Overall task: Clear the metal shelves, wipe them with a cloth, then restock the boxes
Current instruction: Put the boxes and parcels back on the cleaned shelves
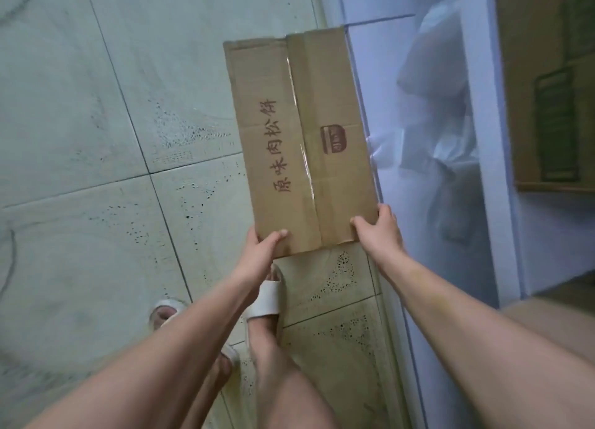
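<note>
We stood on a pale tiled floor [80,106], dark grout lines crossing it, patches of small black specks on several tiles, faint grey scuffs at our left, our white slippers [264,301] planted on it, a pale shelf frame [483,106] along its right edge

count, head view:
cardboard box [302,145], taped, printed: 1, centre.
hands gripping its near edge: 2. left hand [260,245] at the box's 7 o'clock, right hand [380,232] at its 5 o'clock.
white slippers [265,300]: 2, toward 6 and 7 o'clock.
brown carton [553,106]: 1, at 3 o'clock, blurred.
pale bags [431,74] at 2 o'clock: number unclear.
</note>
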`<state>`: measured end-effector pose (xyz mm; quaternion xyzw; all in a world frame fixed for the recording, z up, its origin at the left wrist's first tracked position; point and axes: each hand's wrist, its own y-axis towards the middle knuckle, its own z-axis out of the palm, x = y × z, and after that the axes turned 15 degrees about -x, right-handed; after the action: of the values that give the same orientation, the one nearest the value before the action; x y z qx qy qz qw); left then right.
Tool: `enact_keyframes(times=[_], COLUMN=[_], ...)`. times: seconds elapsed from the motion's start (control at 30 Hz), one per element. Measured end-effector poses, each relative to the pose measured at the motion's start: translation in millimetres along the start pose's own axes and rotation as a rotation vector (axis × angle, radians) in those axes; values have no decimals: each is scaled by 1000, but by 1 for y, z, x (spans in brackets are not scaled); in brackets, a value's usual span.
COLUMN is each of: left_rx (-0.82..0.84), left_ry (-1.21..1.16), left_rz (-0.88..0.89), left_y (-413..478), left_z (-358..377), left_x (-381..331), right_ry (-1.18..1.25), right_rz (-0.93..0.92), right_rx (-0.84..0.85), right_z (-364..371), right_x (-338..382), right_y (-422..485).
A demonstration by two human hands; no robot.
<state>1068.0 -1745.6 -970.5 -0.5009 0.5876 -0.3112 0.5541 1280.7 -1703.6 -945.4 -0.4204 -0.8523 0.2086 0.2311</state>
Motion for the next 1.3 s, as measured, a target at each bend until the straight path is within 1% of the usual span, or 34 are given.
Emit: enact_keyframes(times=[0.1,0.2,0.27,0.33,0.43,0.5,0.57,0.6,0.7,0.8,0.87,0.97,1.07,1.13,1.2,1.23,1.27,1.3], left_rx=[-138,-281,-370,-456,-585,-655,-700,-742,-900,-1076,-1219,-1384,-1539,-1645,-1728,-1801,-1841,-1917], left_ry=[-20,-96,-150,-128,-108,-132,-166,-219,-372,-489,-550,-672,-698,-696,-662,-638,-617,-595], left_rz=[135,301,412,540,769,966,1116,1231,1470,1663,1704,1771,1817,1847,1837,1822,1816,1822], left_y=[-50,-136,-197,-255,-377,-468,-538,-590,-730,-843,-903,-978,-1025,-1052,-1078,-1097,-1109,-1125], left_z=[-48,-112,-155,-197,-279,-333,-364,-385,-440,-479,-495,-511,-517,-523,-524,-525,-523,-524], left_x=[-48,-123,-174,-225,-313,-366,-401,-414,-437,-424,-402,-356,-305,-264,-226,-197,-186,-161], right_ry=[216,435,498,507,608,731,856,939,1164,1345,1428,1556,1614,1615,1635,1638,1651,1667], right_rz=[-52,-132,-224,-297,-505,-660,-775,-870,-1104,-1350,-1447,-1607,-1719,-1760,-1799,-1825,-1839,-1862], right_rx=[29,75,112,157,227,245,234,231,241,326,370,487,608,727,820,886,913,957], right_z=[-37,-100,-144,-186,-275,-337,-381,-412,-493,-553,-579,-613,-624,-623,-625,-625,-628,-630], right_x=[47,129,183,229,305,356,395,416,464,488,493,483,463,442,421,403,396,379], right_y=[-54,-131,-186,-236,-329,-393,-438,-475,-574,-661,-711,-786,-840,-877,-907,-933,-944,-966])
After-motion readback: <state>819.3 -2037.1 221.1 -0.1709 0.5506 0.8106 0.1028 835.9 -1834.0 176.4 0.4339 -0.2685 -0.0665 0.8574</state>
